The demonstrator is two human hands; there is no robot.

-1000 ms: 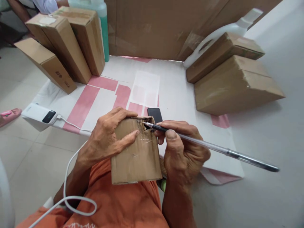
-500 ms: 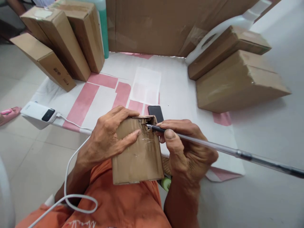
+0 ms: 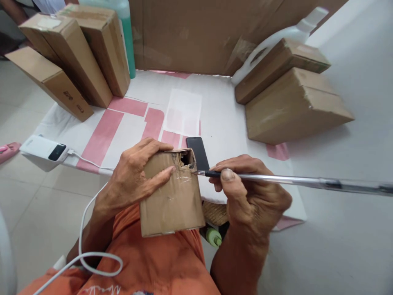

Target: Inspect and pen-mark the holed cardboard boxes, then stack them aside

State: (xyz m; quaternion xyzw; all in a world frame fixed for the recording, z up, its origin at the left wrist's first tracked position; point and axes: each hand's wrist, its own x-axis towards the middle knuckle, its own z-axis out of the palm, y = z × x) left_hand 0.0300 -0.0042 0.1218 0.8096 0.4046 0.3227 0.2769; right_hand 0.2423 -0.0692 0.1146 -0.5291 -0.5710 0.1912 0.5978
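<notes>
Left hand [image 3: 130, 178], nearer the torn hole [image 3: 185, 159], grips the box [image 3: 172, 209] at the counter's [image 3: 224, 119] near edge. Right hand [image 3: 248, 192] pinches the pen [image 3: 282, 178], axis sideways, tip pointing left, just below-right of hole; contact unclear.

On the counter [image 3: 221, 110], 3 cardboard boxes [image 3: 78, 59] stand far left beside a bottle of green liquid [image 3: 128, 41]; 2 brown boxes [image 3: 285, 100] and a white jug [image 3: 293, 36] stand far right. A black phone [image 3: 198, 150] lies near a paper sheet [image 3: 183, 112].
</notes>
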